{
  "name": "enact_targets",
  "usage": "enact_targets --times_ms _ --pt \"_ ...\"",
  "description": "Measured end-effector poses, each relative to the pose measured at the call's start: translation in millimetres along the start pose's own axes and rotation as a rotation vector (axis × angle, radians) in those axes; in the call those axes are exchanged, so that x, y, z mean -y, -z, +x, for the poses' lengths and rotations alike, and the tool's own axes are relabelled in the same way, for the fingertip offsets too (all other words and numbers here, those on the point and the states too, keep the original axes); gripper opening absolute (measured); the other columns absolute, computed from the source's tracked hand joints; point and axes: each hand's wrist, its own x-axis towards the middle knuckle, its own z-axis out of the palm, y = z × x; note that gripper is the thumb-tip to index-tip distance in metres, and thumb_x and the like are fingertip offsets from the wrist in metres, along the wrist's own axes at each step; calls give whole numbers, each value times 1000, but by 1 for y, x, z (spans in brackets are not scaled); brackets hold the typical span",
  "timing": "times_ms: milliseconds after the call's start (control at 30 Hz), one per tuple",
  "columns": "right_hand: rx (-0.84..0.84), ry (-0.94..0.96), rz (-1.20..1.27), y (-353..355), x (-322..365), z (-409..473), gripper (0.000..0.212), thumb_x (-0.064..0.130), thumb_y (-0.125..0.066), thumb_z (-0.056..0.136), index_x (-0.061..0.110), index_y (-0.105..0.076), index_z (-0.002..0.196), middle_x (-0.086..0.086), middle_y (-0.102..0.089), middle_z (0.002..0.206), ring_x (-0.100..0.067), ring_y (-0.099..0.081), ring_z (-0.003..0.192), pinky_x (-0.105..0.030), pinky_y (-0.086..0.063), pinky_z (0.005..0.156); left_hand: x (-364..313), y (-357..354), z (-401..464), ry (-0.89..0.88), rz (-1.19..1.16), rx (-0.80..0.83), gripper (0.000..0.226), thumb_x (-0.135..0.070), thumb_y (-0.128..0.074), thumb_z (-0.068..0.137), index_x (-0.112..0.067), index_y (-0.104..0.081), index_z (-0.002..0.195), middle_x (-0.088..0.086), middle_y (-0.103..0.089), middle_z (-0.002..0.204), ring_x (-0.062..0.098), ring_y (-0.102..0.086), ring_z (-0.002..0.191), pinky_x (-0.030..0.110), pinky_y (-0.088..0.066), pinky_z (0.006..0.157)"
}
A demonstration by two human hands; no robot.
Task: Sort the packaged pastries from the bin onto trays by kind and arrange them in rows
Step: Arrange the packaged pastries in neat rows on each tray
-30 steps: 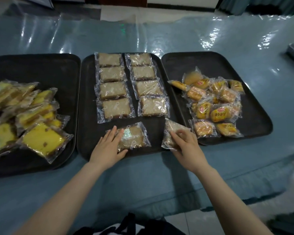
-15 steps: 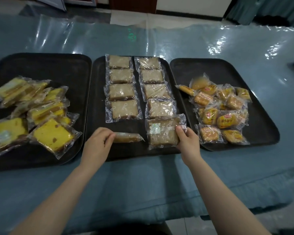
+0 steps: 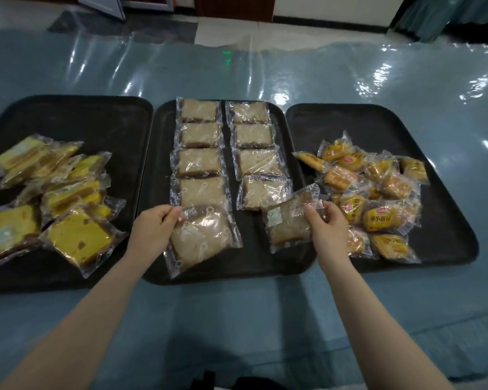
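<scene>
Left hand grip: the left hand [image 3: 152, 232] pinched the top-left corner of a wrapped brown cake slice [image 3: 202, 237], thumb and fingers closed on the clear film – probably to slide it square under the left row.
Right hand grip: the right hand [image 3: 326, 223] held a second brown slice packet [image 3: 289, 220] by its right edge, fingers curled round the wrapper; the packet sat tilted, its white label toward the near-left corner.
Where the held packets were: both lay at the near end of the middle tray [image 3: 237, 273], the left one just below the fourth slice of its row, the right one just below and to the right of the fourth slice of the other row, overlapping the tray's right rim.
Middle tray rows: eight brown slices [image 3: 200, 161] lay flat in two columns of four, edges nearly touching – a judgement, but the two held packets looked meant as the fifth pair.
Left tray: yellow cake slices [image 3: 78, 235] lay in a loose, overlapping heap on the left tray [image 3: 96, 114], not yet in rows.
Right tray: small golden buns in printed wrappers [image 3: 378, 218] were piled on the right tray [image 3: 434, 130], likewise unsorted into rows.
Surface: the trays sat side by side on a table under glossy blue plastic sheeting [image 3: 265, 66].
Bin: not in view.
</scene>
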Motion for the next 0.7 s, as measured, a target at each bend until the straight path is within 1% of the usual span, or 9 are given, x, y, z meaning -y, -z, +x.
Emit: enact_targets --times_ms 100,200,267,367,433,500,567,633,700 --pt "-5 70 -59 2 2 -1 15 31 -65 88 22 -61 99 4 -65 89 -10 -62 80 -32 -49 69 1 -7 9 14 84 83 21 -30 -58 90 -26 -65 71 -6 -64 63 11 -60 62 24 -42 55" --pt "-51 160 -170 2 8 -3 13 31 -65 87 28 -58 98 9 -63 90 -7 -60 82 -27 -47 71 4 -13 13 -23 185 70 11 -32 -63 87 -24 -68 92 -6 -66 89 12 -59 81 30 -45 70" --pt "-86 215 -265 -3 13 -7 17 30 -66 86 32 -55 98 10 -59 95 -3 -57 84 -23 -46 71 9 -17 12 -64 271 52 25 -27 -66 85 -18 -66 108 0 -60 109 17 -54 100 34 -45 86" --pt "-70 263 -318 -23 12 -18 24 30 -70 83 32 -52 99 13 -51 97 5 -53 83 -13 -40 66 12 -23 4 -110 296 11 35 -19 -67 84 -14 -63 118 7 -56 123 24 -48 117 36 -37 100" --pt "59 236 -273 -39 5 -27 21 37 -68 83 30 -57 100 13 -53 99 0 -55 84 -22 -47 74 12 -30 -6 -135 289 80 42 -18 -64 86 -17 -57 127 8 -50 135 28 -40 128 39 -31 107" --pt "178 262 -291 -49 -7 -33 15 38 -60 89 29 -62 100 15 -54 101 -7 -56 95 -33 -48 87 15 -42 -17 -168 390 252 55 -31 -58 90 -25 -40 142 6 -25 154 29 -17 142 44 -13 115" --pt "238 360 -432 -53 -21 -30 20 33 -55 93 25 -64 110 11 -55 113 -13 -50 114 -33 -37 104 22 -54 -30 -169 547 413 66 -48 -45 93 -34 -11 149 0 9 156 25 11 144 44 7 114" --pt "331 429 -633 -54 -33 -24 36 31 -53 95 30 -55 131 3 -43 145 -21 -27 140 -30 -14 114 29 -61 -42 -154 636 471 73 -55 -35 93 -36 11 146 -1 25 152 24 28 138 43 18 109" --pt "447 459 -808 -55 -43 -20 51 36 -47 97 41 -31 146 4 -12 160 -22 5 148 -38 5 115 32 -64 -50 -136 656 482 74 -58 -30 93 -37 21 142 -1 31 150 23 35 134 41 20 108"
